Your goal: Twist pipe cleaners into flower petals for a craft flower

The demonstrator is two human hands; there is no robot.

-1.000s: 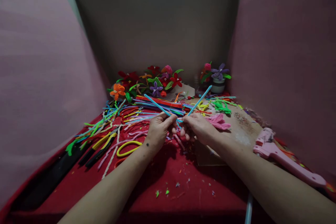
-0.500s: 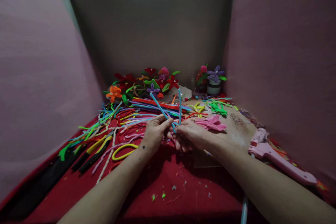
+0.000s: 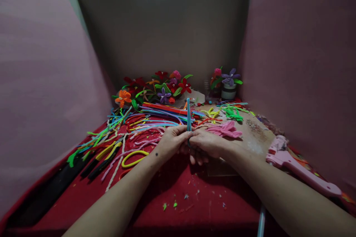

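Observation:
A light blue pipe cleaner [image 3: 188, 114] stands upright, folded so its two arms lie together. My left hand [image 3: 171, 142] and my right hand [image 3: 207, 143] meet at its lower end, and both pinch it with closed fingers. They hover just above the red cloth [image 3: 178, 189] that covers the table. A spread of loose pipe cleaners [image 3: 144, 120] in many colours lies just beyond and to the left of my hands.
Finished pipe-cleaner flowers [image 3: 160, 89] lie at the back, beside a small pot of flowers [image 3: 229, 83]. A pink bundle [image 3: 225, 129] and green pieces [image 3: 233, 113] rest on a brown board [image 3: 257, 139]. A pink glue gun [image 3: 297, 166] lies at right, black-and-yellow pliers [image 3: 104, 157] at left. Pink walls enclose both sides.
The two arms of the blue pipe cleaner, spread in a wide V a second ago, have been brought together into one upright stem. My hands have closed in on each other.

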